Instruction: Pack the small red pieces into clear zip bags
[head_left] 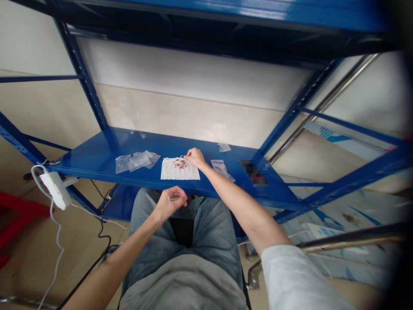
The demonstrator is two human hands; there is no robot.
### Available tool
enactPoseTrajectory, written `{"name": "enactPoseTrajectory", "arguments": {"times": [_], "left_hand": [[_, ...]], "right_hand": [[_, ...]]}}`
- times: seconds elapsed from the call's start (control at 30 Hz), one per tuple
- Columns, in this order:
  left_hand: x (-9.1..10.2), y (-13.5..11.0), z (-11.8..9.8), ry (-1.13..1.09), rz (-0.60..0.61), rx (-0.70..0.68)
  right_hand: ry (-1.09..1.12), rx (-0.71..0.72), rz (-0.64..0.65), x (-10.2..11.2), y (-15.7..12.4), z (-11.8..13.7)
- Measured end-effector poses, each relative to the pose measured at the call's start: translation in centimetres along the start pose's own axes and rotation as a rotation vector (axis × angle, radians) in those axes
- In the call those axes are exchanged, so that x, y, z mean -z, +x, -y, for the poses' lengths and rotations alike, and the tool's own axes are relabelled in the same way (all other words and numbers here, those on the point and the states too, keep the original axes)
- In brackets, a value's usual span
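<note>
My right hand (195,157) reaches over the blue steel shelf (97,159), its pinched fingertips at the top edge of a white sheet (171,171). A small heap of reddish-brown beads (180,163) lies on that sheet. My left hand (170,203) hangs lower, above my jeans-clad lap, with curled fingers and a pale translucent patch (174,196) at the palm. Clear plastic bags (138,160) lie left of the sheet, and a small bag (221,168) lies to its right. Another clear scrap (224,147) sits further back.
A blurred dark object (253,173) lies on the shelf at right. Blue uprights and a higher shelf (226,13) frame the view. A white power adapter (55,190) with cables hangs at left, above a red frame (19,211). A steel pole (351,239) crosses at right.
</note>
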State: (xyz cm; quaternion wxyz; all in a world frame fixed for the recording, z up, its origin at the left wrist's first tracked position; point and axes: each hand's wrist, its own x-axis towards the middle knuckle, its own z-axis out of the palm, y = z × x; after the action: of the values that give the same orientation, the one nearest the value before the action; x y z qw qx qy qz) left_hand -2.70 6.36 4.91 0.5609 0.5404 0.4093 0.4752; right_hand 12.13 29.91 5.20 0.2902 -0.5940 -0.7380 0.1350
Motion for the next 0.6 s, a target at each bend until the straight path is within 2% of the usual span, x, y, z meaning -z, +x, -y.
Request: {"name": "enactPoseTrajectory", "arguments": {"times": [0.2, 0.47, 0.53, 0.6], "left_hand": [[0.1, 0.1, 0.0, 0.017, -0.006, 0.004], [0.6, 0.2, 0.7, 0.005, -0.026, 0.016], [0.7, 0.2, 0.7, -0.004, -0.033, 0.017], [0.8, 0.3, 0.7, -0.014, -0.038, 0.008]], "right_hand": [[0.070, -0.005, -0.032, 0.2, 0.0, -0.1], [0.296, -0.025, -0.137, 2.0, -0.3, 0.9], [0.381, 0.000, -0.123, 2.7, -1.1, 1.9], [0.521, 0.065, -0.053, 3.4, -2.9, 3.3]]}}
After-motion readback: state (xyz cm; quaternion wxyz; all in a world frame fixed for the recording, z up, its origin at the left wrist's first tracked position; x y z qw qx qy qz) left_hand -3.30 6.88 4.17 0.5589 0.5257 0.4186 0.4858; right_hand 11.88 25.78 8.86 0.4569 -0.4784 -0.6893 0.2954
